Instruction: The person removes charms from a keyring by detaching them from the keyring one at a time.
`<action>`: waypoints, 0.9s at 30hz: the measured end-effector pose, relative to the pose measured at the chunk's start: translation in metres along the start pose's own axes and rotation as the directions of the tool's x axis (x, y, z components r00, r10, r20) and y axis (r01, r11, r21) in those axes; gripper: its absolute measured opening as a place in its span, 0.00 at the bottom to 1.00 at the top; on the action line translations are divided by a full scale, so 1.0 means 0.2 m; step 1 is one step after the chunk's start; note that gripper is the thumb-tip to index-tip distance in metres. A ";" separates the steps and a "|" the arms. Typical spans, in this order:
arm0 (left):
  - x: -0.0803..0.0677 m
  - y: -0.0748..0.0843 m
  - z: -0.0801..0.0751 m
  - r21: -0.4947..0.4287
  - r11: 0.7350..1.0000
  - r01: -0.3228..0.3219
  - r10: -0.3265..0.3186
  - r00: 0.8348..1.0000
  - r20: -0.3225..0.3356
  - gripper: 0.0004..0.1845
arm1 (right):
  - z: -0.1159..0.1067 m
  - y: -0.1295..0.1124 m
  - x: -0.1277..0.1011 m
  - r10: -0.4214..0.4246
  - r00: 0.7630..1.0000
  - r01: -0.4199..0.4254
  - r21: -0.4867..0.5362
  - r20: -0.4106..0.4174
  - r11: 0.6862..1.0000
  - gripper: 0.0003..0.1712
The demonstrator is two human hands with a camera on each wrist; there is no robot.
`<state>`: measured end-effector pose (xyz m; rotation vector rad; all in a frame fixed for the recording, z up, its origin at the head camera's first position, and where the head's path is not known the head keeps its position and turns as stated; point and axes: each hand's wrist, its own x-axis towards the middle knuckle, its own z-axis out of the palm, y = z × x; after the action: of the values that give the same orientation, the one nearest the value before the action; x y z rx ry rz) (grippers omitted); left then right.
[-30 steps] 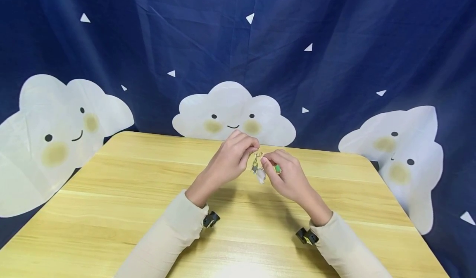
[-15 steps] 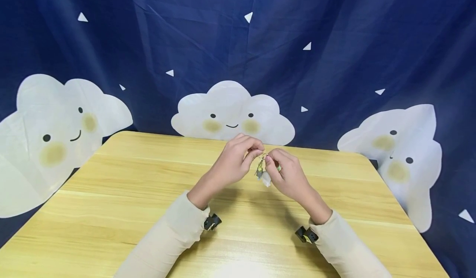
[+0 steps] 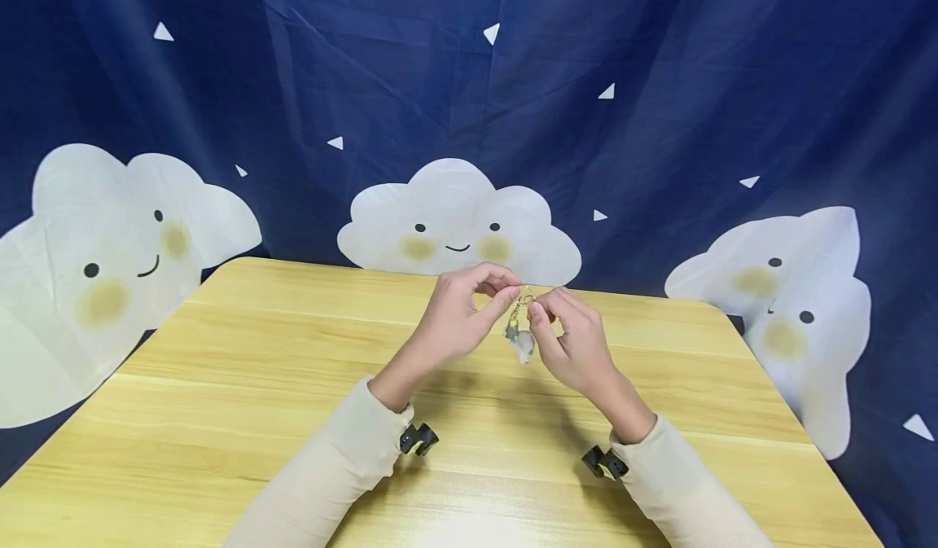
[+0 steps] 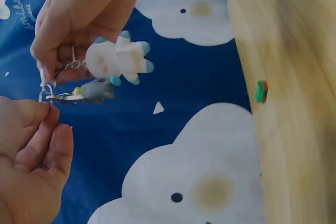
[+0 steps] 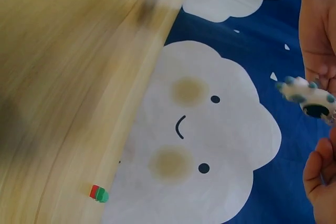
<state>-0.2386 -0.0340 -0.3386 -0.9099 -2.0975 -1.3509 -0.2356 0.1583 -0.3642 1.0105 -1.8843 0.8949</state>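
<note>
Left hand [image 3: 463, 313] and right hand [image 3: 575, 340] raised above the table [image 3: 469, 458], both pinching a metal ring [image 3: 525, 299], charms [image 4: 119, 59] dangling.

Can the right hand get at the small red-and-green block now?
Probably not: the right hand pinches a pale metal ring, though the red-and-green block looks uncovered in both wrist views.

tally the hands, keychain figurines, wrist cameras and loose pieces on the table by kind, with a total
Hands: 2 (left hand, right hand)
Keychain figurines: 2 (white-and-blue figurine, grey figurine)
Wrist cameras: 2 (left wrist camera, right wrist camera)
Loose pieces: 1 (red-and-green piece)
Total: 7
</note>
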 end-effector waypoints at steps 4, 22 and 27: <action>0.01 -0.01 -0.02 0.130 0.982 -0.133 0.132 0.991 0.016 0.02 | -0.01 -0.01 0.00 -0.017 1.000 0.017 0.010 0.018 1.000 0.15; 0.00 -0.01 -0.03 0.202 0.944 -0.260 0.240 0.963 0.120 0.02 | -0.04 -0.04 0.02 -0.026 0.999 0.026 0.031 0.027 0.999 0.19; 0.00 0.01 -0.04 0.197 0.943 -0.267 0.236 0.957 0.166 0.01 | -0.05 -0.04 0.03 -0.011 0.999 0.008 0.059 0.045 0.998 0.18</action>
<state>-0.2380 -0.0417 -0.3339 -1.1608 -2.0950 -0.9310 -0.2269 0.1622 -0.3533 1.0831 -1.8992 0.9341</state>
